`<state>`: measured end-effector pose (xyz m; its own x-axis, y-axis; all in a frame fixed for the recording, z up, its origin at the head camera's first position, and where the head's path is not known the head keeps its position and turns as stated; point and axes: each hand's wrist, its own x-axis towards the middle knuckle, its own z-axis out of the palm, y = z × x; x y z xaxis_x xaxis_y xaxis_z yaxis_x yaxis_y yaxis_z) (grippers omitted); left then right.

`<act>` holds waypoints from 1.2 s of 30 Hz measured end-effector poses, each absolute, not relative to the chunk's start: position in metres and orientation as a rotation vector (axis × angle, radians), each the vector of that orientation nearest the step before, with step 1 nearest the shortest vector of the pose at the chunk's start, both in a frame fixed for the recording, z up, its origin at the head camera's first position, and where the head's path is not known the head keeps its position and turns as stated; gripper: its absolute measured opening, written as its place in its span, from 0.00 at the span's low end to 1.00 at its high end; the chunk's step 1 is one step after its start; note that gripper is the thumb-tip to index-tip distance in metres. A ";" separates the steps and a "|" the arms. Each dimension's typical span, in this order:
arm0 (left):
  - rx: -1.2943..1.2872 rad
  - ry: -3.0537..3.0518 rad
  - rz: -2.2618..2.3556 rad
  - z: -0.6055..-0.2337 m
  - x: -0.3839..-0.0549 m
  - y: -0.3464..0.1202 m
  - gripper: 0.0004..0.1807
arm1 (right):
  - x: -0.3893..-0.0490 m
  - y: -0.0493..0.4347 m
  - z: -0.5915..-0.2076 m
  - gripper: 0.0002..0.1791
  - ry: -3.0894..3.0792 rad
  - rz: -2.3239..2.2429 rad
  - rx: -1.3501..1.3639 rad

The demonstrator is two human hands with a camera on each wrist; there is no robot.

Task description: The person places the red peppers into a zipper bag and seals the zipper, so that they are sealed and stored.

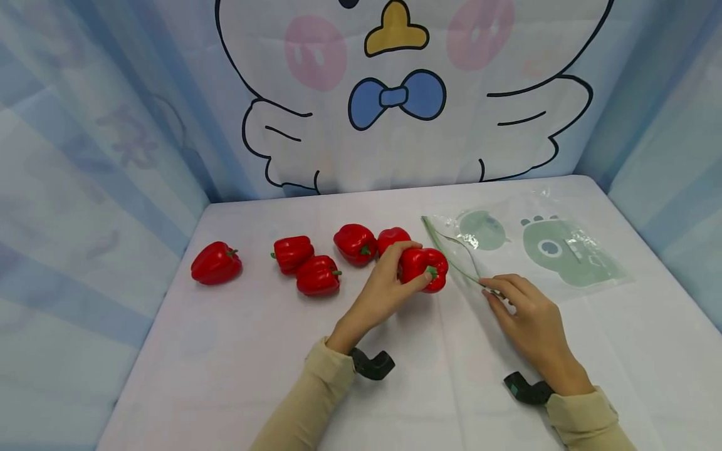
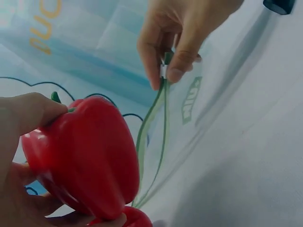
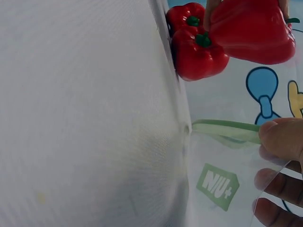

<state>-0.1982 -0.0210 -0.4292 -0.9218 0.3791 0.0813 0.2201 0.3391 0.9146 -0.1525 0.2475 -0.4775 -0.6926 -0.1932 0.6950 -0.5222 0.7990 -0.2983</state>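
Note:
In the head view my left hand (image 1: 383, 282) grips a shiny red bell pepper (image 1: 414, 263), its thumb beside the green stem. The pepper is raised over the table, with another red pepper (image 1: 393, 236) just behind it. My right hand (image 1: 530, 322) pinches the end of a green drawstring (image 2: 150, 116) between thumb and fingertips. A small white band (image 2: 164, 71) shows on the cord at those fingertips in the left wrist view. The cord runs to a flat clear plastic bag (image 1: 513, 250) with green prints, lying beyond my right hand.
Left of my left hand lie more red peppers: one at the far left (image 1: 216, 264), a touching pair (image 1: 318, 276), and one farther back (image 1: 355, 243). A white cloth (image 1: 237, 369) covers the table. Printed curtains (image 1: 395, 156) stand along its back and sides.

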 end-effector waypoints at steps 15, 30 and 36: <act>0.631 2.447 1.691 -0.445 -0.206 0.011 0.33 | -0.153 0.248 -0.480 0.21 -2.346 0.632 0.507; 0.608 2.506 1.799 -0.455 -0.216 0.033 0.32 | -0.152 0.249 -0.476 0.20 -2.339 0.614 0.506; 0.570 2.552 1.819 -0.461 -0.218 0.045 0.32 | -0.151 0.249 -0.477 0.20 -2.344 0.606 0.503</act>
<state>-0.2184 0.0449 -0.4614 -0.9349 0.2617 0.2396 0.3119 0.2840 0.9067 -0.1514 0.2489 -0.4770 -0.7104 -0.1920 0.6771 -0.4959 0.8192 -0.2881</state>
